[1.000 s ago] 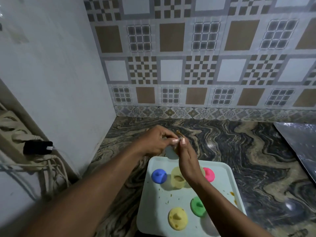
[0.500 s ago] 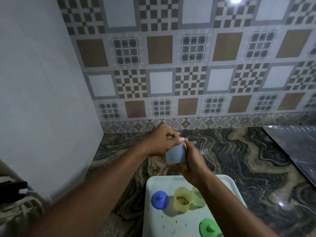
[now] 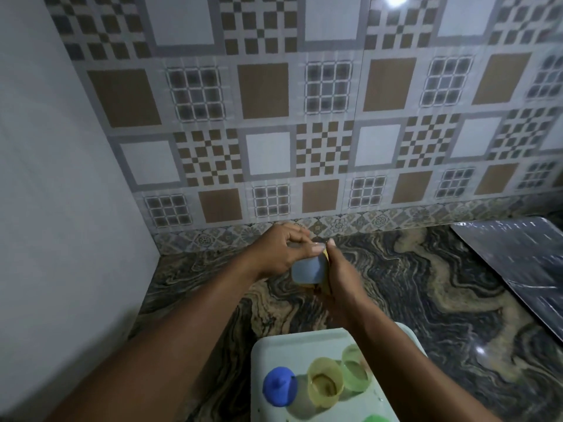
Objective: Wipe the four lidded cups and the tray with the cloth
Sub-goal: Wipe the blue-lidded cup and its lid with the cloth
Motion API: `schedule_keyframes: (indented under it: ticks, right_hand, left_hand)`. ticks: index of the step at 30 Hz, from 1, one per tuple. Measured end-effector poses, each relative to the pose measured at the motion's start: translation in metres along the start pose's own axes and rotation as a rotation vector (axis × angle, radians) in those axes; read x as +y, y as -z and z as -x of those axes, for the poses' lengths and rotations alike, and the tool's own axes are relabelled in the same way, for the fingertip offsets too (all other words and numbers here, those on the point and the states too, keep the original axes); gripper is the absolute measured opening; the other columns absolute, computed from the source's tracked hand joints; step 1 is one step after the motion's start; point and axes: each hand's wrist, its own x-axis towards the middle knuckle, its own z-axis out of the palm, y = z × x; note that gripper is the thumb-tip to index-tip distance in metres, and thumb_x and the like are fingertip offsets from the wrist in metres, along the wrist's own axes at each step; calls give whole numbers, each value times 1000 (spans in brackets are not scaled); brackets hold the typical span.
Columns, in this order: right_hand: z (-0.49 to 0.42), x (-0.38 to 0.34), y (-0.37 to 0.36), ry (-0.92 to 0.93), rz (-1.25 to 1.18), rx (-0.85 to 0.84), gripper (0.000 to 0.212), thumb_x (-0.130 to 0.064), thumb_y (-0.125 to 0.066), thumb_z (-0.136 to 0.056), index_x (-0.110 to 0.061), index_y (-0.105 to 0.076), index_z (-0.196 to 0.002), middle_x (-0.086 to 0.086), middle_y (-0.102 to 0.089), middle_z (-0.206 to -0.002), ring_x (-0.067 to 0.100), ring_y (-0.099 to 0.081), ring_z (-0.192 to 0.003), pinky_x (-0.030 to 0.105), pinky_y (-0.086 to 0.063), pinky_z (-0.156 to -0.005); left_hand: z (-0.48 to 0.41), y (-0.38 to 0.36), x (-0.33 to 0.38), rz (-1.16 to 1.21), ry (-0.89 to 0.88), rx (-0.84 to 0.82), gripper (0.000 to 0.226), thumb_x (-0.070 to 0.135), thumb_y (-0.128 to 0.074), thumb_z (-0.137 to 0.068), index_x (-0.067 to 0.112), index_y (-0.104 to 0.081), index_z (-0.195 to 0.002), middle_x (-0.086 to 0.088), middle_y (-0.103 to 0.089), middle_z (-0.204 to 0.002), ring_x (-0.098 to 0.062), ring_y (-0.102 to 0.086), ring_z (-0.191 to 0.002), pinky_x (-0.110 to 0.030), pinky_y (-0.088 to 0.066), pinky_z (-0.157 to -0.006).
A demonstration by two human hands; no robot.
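I see the left hand (image 3: 280, 254) with fingers curled round a pale-blue translucent cup (image 3: 307, 269); beside them, the right hand (image 3: 341, 275) pinches what seems a yellow cloth (image 3: 326, 255).

One camera sits on the person's head. It faces forward and somewhat down, along both forearms, toward the corner where the tiled wall (image 3: 304, 117) meets the plain side wall (image 3: 61, 178). The lens is wide. The left hand (image 3: 280, 254) and right hand (image 3: 341, 275), holding a pale blue cup (image 3: 307, 271) between them, appear near the middle, close above the marble counter (image 3: 426, 284). The bottom edge cuts the tray (image 3: 274, 345).
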Motion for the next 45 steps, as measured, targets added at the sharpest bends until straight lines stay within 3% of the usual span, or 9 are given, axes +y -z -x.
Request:
schedule_keyframes:
  ticks: [3, 8, 14, 17, 21, 27, 35, 40, 45]
  right_hand:
    - [2, 3, -2, -125, -136, -92, 51, -51, -37, -103, -13, -58, -131, 17, -70, -116, 35, -70, -91, 43, -61, -63]
    - [5, 4, 2, -266, -279, -162, 51, -49, -39, -103, -10, -64, -124, 20, -72, -108, 38, -68, -87, 48, -61, -66]
    - [-6, -4, 0, 189, 261, 60, 51, -48, -36, -105, -9, -67, -117, 25, -69, -111, 38, -71, -93, 50, -60, -73]
    - [-2, -3, -4, 44, 122, -3, 51, -50, -35, -104, -11, -64, -120, 23, -70, -109, 37, -70, -86, 47, -60, -67]
    - [10, -3, 0, -294, -163, -166, 54, -49, -37, -102, -4, -66, -114, 23, -71, -93, 37, -70, -70, 46, -61, -62]
    - [0, -8, 3, -95, -15, -24, 50, -48, -39, -104, -9, -58, -129, 23, -71, -111, 41, -71, -88, 48, -60, -64]
    - [-1, -8, 1, -330, -287, -79, 53, -44, -36, -103, -3, -60, -126, 23, -69, -99, 38, -65, -83, 45, -61, -62]
    - [-12, -14, 2, -192, -290, -3, 56, -45, -30, -105, -2, -63, -120, 24, -73, -107, 40, -65, -98, 50, -51, -91]
    - [-13, -17, 1, -76, -101, 101, 46, -42, -39, -104, -6, -65, -115, 23, -74, -106, 42, -67, -105, 56, -53, -96]
  left_hand:
    - [-2, 2, -5, 49, -13, -42, 11, 16, -65, -96, 12, -74, -98, 1, -47, -144, -13, -45, -128, -40, -39, -104]
    - [1, 1, -20, 346, 31, -31, 20, 10, -57, -98, 6, -69, -113, 6, -50, -139, -12, -50, -127, -42, -43, -107]
    - [0, 15, -4, 117, -22, -64, 9, 23, -69, -92, 24, -78, -92, 7, -62, -124, -8, -55, -119, -37, -45, -104]
    - [-3, 19, -3, 63, -70, -62, 11, 24, -71, -90, 31, -78, -85, 8, -47, -140, -18, -46, -133, -52, -40, -110]
    - [0, 18, -16, 196, -53, -61, 14, 15, -63, -95, 19, -76, -97, 3, -44, -147, -17, -45, -135, -41, -40, -109]
    - [2, 22, -17, 154, 2, -69, 19, 13, -65, -95, 6, -74, -110, 6, -66, -116, 11, -58, -102, -6, -47, -84]
    - [0, 10, -23, 280, -41, 7, 12, 13, -67, -92, 10, -76, -99, -1, -53, -143, -18, -50, -133, -32, -48, -101]
    - [1, -8, -42, 184, -97, 196, 22, 33, -79, -80, 15, -81, -93, 0, -58, -140, -15, -53, -131, -49, -51, -103]
    - [5, -10, -28, -165, -148, 241, 51, 44, -86, -72, 34, -55, -112, 11, -61, -118, -10, -61, -105, -34, -55, -83]
